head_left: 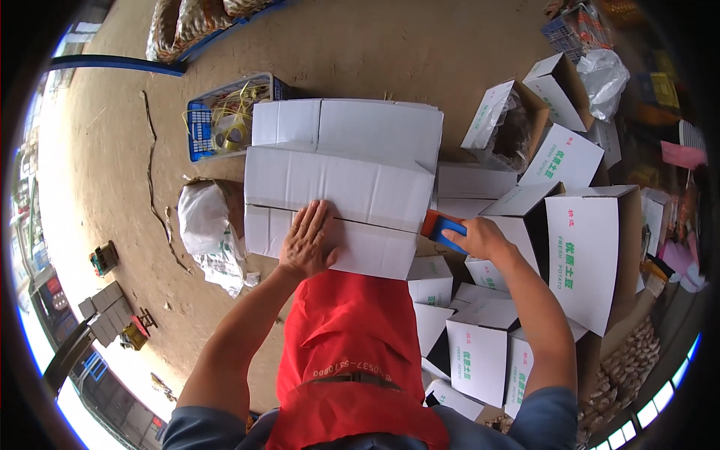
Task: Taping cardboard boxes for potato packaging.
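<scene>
A white cardboard carton (367, 176) lies in front of me, above the red apron (345, 315), its flaps folded in to a seam across the near part. My left hand (306, 240) rests flat on that face over the seam, fingers stretched out and holding nothing. At the carton's right edge, in line with the seam, my right hand (481, 238) is closed round a blue and orange tape dispenser (448, 231). Its orange end meets the carton's edge; whether tape sticks there I cannot tell.
Several white cartons with green print (589, 262) crowd the right side, some standing open. Left of my carton are a blue-grey basket (196, 133) with tape rolls (234, 135) and a box with white plastic (204, 214). Filled sacks (199, 26) lie at the far left.
</scene>
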The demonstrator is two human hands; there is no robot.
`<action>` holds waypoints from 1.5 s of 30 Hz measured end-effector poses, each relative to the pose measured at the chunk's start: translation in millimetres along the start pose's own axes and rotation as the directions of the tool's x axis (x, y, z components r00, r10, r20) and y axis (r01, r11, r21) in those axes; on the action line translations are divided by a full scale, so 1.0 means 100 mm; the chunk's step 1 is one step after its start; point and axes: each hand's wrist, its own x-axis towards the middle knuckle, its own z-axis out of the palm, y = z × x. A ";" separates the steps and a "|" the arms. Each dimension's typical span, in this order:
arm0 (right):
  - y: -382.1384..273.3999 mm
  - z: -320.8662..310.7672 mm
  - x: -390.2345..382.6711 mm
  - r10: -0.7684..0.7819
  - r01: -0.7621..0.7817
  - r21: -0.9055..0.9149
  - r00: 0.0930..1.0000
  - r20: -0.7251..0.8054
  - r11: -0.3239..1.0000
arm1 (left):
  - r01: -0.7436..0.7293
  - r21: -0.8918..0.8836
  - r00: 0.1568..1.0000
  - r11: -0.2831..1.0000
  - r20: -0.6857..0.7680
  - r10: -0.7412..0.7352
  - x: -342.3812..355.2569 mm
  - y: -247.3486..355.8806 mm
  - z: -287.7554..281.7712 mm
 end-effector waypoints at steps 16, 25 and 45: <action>-0.17 1.29 0.56 0.125 -0.239 -0.265 0.915 -0.383 0.934 | -0.080 -0.021 0.995 0.997 -0.055 0.079 -0.14 0.08 -0.13; -0.48 1.45 0.90 0.665 -0.373 0.722 0.729 -0.161 0.583 | 0.623 -0.581 0.509 0.524 -0.208 -0.835 -0.05 -1.77 -0.25; -1.74 2.22 -2.09 0.804 0.229 0.870 0.334 -0.492 0.437 | 0.149 -0.975 0.931 0.163 0.194 0.309 -0.04 -1.72 -1.61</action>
